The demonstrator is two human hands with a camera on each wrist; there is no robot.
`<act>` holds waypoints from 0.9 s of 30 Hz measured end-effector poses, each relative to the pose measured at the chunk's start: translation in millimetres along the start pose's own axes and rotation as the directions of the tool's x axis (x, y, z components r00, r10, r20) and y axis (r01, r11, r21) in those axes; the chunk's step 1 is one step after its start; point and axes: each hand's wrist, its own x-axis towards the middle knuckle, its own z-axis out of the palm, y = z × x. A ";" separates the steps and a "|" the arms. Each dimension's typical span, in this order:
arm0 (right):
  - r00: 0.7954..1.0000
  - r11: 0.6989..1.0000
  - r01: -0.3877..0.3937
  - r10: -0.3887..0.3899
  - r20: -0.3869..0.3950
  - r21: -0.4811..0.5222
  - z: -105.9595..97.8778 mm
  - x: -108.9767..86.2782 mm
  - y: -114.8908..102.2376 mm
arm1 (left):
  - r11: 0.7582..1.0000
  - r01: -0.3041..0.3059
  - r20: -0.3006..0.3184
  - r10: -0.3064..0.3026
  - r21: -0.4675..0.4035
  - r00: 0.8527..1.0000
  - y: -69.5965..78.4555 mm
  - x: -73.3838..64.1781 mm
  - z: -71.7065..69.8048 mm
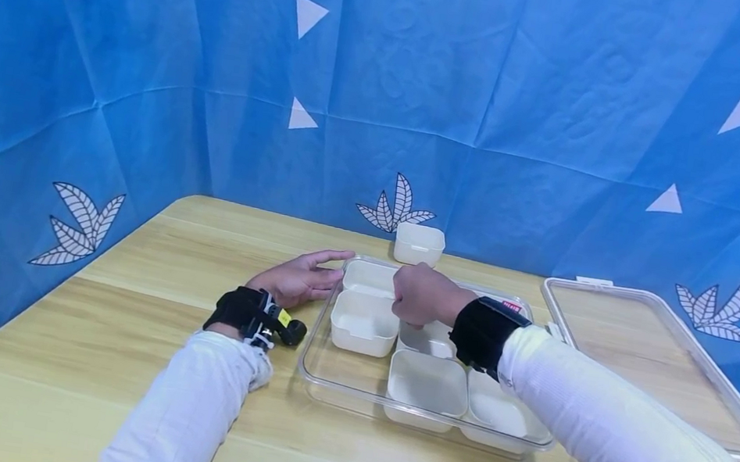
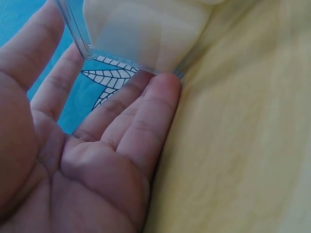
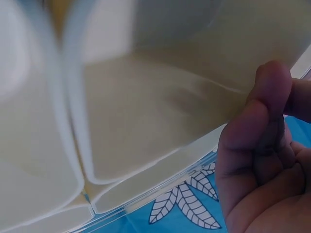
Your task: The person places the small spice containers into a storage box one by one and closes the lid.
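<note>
A clear plastic box (image 1: 347, 392) on the table holds several small white containers. At its left wall is my left hand (image 1: 298, 278), fingers extended, with fingertips (image 2: 164, 86) touching the clear plastic near the tabletop. Over the middle of the box, my right hand (image 1: 428, 294) has its fingers curled and pinches the rim of a white container (image 1: 427, 342). That container (image 3: 146, 126) fills much of the right wrist view, beside the bent fingers (image 3: 245, 126). Another white container (image 1: 362, 334) sits just left of the right hand. Part of the back row is hidden by that hand.
Behind the box, one separate white container (image 1: 419, 246) stands near the table's back edge. A clear lid with a pale rim (image 1: 715, 354) lies to the right. Wooden tabletop (image 1: 76, 348) extends to the left, and a blue patterned curtain (image 1: 393, 68) hangs behind.
</note>
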 end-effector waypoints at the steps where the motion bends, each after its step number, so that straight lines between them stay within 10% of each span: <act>1: 1.000 1.000 -0.005 0.005 0.003 0.002 0.1 -0.3 0.6 | 1.000 0.001 0.000 -0.001 -0.001 1.000 0.0 0.3 0.6; 13: 0.999 0.999 -0.031 0.032 0.032 -0.004 -8.3 -1.3 6.2 | 1.000 -0.001 0.026 0.001 0.004 1.000 0.0 -0.5 -0.6; 27: 0.978 0.998 0.048 -0.054 -0.204 -0.033 -25.5 9.1 35.6 | 1.000 -0.012 0.025 0.012 0.005 1.000 -0.2 -2.3 0.0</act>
